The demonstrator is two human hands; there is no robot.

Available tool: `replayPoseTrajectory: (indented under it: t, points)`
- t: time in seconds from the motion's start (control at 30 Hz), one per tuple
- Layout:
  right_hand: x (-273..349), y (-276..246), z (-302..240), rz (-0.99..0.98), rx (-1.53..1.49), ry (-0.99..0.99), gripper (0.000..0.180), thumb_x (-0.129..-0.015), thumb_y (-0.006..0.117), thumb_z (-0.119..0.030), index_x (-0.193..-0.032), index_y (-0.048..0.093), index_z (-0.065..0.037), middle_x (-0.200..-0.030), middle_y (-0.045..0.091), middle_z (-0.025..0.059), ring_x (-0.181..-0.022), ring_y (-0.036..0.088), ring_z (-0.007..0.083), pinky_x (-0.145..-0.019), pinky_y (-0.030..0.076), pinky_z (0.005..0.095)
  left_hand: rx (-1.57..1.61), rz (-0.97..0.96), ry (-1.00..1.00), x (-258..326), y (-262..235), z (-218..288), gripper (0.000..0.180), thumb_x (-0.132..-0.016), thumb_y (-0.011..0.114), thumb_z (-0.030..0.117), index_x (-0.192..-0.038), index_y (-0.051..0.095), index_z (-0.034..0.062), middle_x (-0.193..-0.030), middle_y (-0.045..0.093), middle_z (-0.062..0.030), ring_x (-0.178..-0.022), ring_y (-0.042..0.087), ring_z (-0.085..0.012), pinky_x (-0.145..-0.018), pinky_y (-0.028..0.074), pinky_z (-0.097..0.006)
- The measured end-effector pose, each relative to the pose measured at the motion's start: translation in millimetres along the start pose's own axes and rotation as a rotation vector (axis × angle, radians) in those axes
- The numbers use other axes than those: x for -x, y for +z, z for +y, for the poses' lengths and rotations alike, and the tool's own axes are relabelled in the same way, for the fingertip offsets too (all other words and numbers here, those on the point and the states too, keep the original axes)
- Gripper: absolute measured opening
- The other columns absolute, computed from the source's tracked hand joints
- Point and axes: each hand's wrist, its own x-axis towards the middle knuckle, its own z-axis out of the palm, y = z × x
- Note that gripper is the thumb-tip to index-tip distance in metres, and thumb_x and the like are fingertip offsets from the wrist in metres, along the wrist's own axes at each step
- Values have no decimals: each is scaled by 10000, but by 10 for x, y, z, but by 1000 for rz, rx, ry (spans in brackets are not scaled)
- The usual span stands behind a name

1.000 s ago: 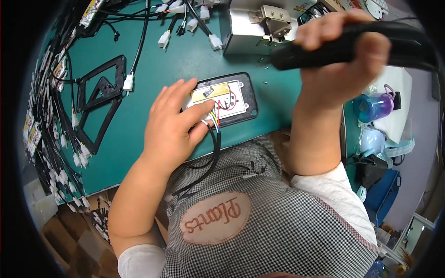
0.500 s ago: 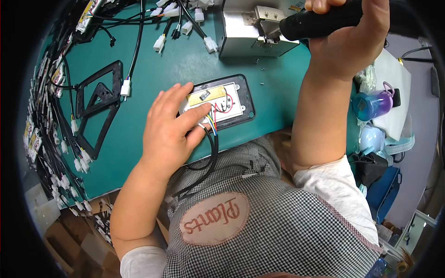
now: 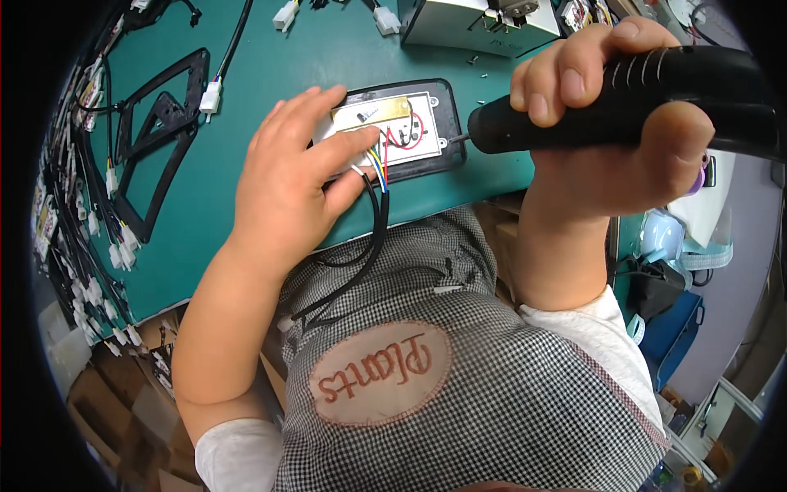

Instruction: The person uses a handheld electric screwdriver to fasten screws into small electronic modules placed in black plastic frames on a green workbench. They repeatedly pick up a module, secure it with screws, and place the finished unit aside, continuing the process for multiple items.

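My left hand (image 3: pixel 295 180) lies flat on a black rectangular housing (image 3: pixel 438 123) at the near edge of the green table (image 3: pixel 270 74), pressing down on the white circuit board (image 3: pixel 410 131) with a brass strip inside it. Coloured wires and a black cable (image 3: pixel 379 230) run from the board toward my body. My right hand (image 3: pixel 607 148) grips a black electric screwdriver (image 3: pixel 631 102), held sideways, its tip touching the housing's right edge.
A black plastic frame (image 3: pixel 156 139) lies at the left. Several cables with white connectors (image 3: pixel 211 97) line the left edge and far side. A grey metal box (image 3: pixel 467 25) stands beyond the housing. Blue bags (image 3: pixel 668 320) and a pale container sit at the right, below table level.
My right hand has brought the screwdriver down from the far right to the housing's right edge. The view has closed in on the table. My left hand stays on the board.
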Motion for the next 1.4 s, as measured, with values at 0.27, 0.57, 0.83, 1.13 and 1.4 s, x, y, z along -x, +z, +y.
replayPoseTrajectory:
  t: [0.27, 0.57, 0.83, 1.13, 1.4]
  points:
    - [90, 71, 172, 17, 34, 6, 574, -844, 587, -509, -1127, 490, -18, -750, 551, 100, -574, 540, 204, -550, 463, 354, -6, 14, -8, 8, 2, 20, 373, -679, 744, 102, -1046, 700, 149, -1282, 563, -131, -1200, 514, -363, -1039, 378, -494]
    - [26, 33, 184, -286, 61, -70, 671, -840, 661, -517, -1175, 430, 16, -785, 557, 100, -598, 559, 184, -554, 489, 330, 2, 12, 1, 5, -17, 29, 378, -672, 733, 85, -1044, 705, 149, -1285, 558, -145, -1190, 517, -368, -1030, 385, -495]
    - [-65, -134, -31, 24, -32, -21, 596, -833, 547, -594, -1118, 573, -72, -789, 568, 65, -589, 547, 197, -602, 477, 384, -7, 2, -9, -2, -35, 10, 365, -675, 746, 112, -1036, 702, 141, -1281, 558, -152, -1195, 514, -377, -1035, 377, -499]
    - [-759, 101, -260, 582, 334, -324, 421, -849, 649, -462, -905, 533, -61, -601, 501, 36, -449, 503, 136, -449, 452, 254, 17, -31, -22, -26, -45, 27, 390, -669, 766, 135, -1052, 696, 140, -1287, 551, -163, -1203, 509, -376, -1035, 374, -497]
    - [-758, 50, -112, 518, 186, -141, 371, -880, 612, -453, -911, 545, -89, -611, 486, 23, -480, 493, 136, -484, 437, 254, 23, -23, -22, -17, -38, 41, 391, -669, 769, 144, -1053, 697, 142, -1289, 550, -158, -1207, 510, -370, -1033, 375, -504]
